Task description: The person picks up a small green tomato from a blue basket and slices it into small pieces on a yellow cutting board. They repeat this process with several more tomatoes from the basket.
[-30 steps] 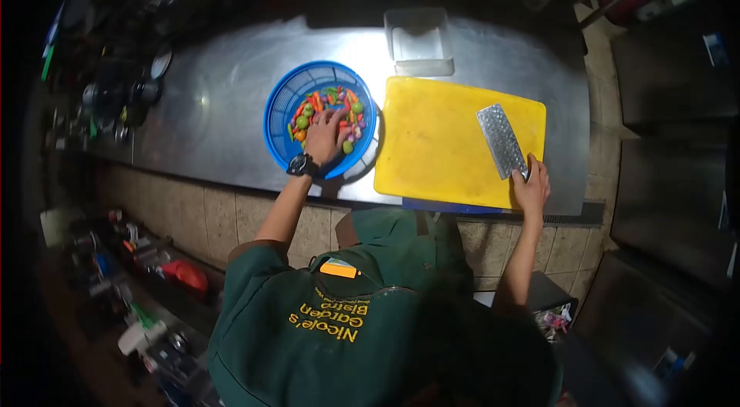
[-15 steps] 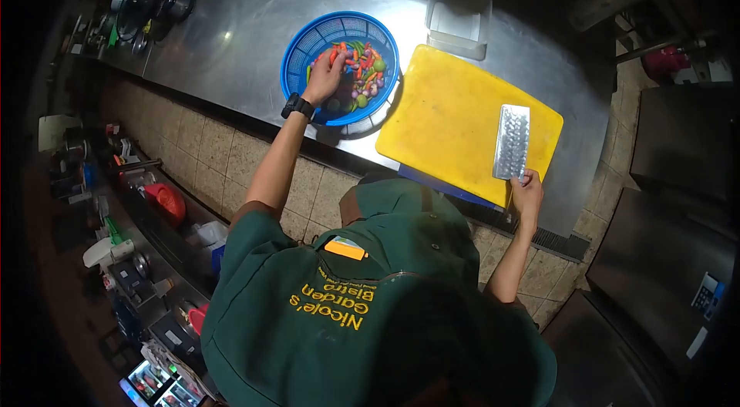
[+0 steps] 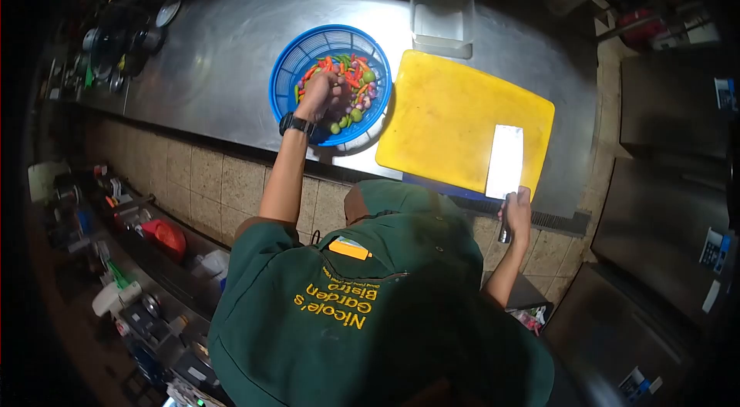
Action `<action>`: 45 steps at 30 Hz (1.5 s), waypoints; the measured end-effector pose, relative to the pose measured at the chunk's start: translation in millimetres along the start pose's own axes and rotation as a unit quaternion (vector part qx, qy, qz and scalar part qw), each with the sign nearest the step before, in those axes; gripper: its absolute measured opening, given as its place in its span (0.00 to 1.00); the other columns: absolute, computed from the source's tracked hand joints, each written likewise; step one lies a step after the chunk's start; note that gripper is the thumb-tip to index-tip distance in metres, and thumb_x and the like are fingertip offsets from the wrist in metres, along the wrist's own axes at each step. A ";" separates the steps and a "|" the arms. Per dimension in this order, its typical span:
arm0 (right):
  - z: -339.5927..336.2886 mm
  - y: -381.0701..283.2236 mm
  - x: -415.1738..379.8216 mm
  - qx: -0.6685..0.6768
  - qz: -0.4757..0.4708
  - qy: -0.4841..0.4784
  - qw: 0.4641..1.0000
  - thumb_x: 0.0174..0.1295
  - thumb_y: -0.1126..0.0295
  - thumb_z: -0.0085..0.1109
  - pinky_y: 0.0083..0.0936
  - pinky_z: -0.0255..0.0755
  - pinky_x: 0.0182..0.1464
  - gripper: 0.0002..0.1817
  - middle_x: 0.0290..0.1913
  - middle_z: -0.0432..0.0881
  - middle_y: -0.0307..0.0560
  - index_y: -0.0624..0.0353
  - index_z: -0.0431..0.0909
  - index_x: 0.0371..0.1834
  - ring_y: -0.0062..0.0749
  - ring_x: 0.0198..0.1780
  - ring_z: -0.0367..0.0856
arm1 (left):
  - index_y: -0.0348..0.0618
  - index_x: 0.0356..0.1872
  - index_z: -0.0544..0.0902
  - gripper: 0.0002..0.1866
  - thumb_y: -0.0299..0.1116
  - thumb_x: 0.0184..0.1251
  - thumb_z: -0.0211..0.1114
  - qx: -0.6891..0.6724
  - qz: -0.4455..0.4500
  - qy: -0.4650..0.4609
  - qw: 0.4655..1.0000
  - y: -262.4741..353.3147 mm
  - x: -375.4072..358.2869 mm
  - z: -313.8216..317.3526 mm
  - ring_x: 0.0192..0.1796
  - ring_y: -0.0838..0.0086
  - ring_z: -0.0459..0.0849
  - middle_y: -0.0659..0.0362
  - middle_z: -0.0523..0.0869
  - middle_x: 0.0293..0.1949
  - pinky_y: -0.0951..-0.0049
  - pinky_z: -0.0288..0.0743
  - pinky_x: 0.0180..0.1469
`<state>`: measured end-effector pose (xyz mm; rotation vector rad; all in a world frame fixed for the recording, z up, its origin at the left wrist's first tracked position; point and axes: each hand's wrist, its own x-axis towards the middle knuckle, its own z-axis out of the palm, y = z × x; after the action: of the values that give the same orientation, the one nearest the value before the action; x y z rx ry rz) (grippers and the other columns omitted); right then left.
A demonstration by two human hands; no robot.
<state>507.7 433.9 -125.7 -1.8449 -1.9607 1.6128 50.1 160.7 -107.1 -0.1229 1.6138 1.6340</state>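
My left hand (image 3: pixel 318 92), with a dark watch (image 3: pixel 296 125) on the wrist, reaches into a blue plastic basket (image 3: pixel 279 83). Its fingers are curled down among red chillies (image 3: pixel 361 75), and what they grip, if anything, is hidden. Green limes (image 3: pixel 356 115) and small purple shallots (image 3: pixel 368 92) lie around it. My right hand (image 3: pixel 517 208) is closed round the handle of a cleaver (image 3: pixel 506 163). The broad blade shines white over the right part of a yellow cutting board (image 3: pixel 447 122).
A clear plastic container (image 3: pixel 442 22) stands behind the board on the steel table (image 3: pixel 220 60). Something blue shows under the board's front edge. Dark pots (image 3: pixel 146 39) stand at the far left. Dark steel cabinets (image 3: pixel 663 214) are on the right.
The cleaver's blade has turned from dimpled grey to bright white, and its handle now shows below my right hand. My left hand has sunk lower among the vegetables. The whole view has shifted slightly.
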 end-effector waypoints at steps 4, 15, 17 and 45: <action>4.5 7.0 -18.1 0.123 -0.023 0.033 0.992 0.77 0.67 0.48 0.25 0.66 0.21 0.11 0.27 0.75 0.40 0.58 0.67 0.57 0.23 0.19 0.69 | 0.52 0.42 0.75 0.06 0.26 0.71 0.52 0.016 0.012 -0.129 0.991 16.1 -37.7 73.4 0.23 0.84 0.66 0.69 0.71 0.28 0.81 0.56 0.22; 38.3 -9.6 -50.3 -0.039 -0.135 0.184 0.973 0.73 0.70 0.54 0.52 0.75 0.46 0.15 0.40 0.85 0.71 0.58 0.68 0.60 0.73 0.44 0.84 | 0.44 0.47 0.81 0.12 0.29 0.62 0.66 0.530 0.464 -0.115 0.700 -125.8 5.8 209.8 0.51 0.51 0.82 0.50 0.80 0.57 0.51 0.82 0.47; 50.9 -2.1 -51.9 -0.005 -0.152 0.170 0.974 0.72 0.71 0.55 0.54 0.75 0.45 0.16 0.40 0.84 0.72 0.58 0.68 0.60 0.77 0.46 0.82 | 0.46 0.48 0.81 0.14 0.29 0.61 0.67 0.544 0.460 -0.128 0.690 -122.8 -1.7 199.7 0.52 0.50 0.82 0.51 0.80 0.58 0.51 0.83 0.49; 35.5 -11.7 -33.4 -0.046 -0.262 0.099 0.959 0.73 0.76 0.50 0.54 0.75 0.56 0.19 0.52 0.84 0.74 0.64 0.70 0.67 0.76 0.56 0.80 | 0.44 0.50 0.87 0.10 0.28 0.70 0.70 0.487 0.371 -0.098 0.785 -114.2 -34.0 151.1 0.39 0.59 0.87 0.52 0.86 0.40 0.62 0.82 0.43</action>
<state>487.9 389.1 -114.9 -1.2819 -2.2042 1.1507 209.8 258.7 -151.0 1.3144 2.2673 1.0068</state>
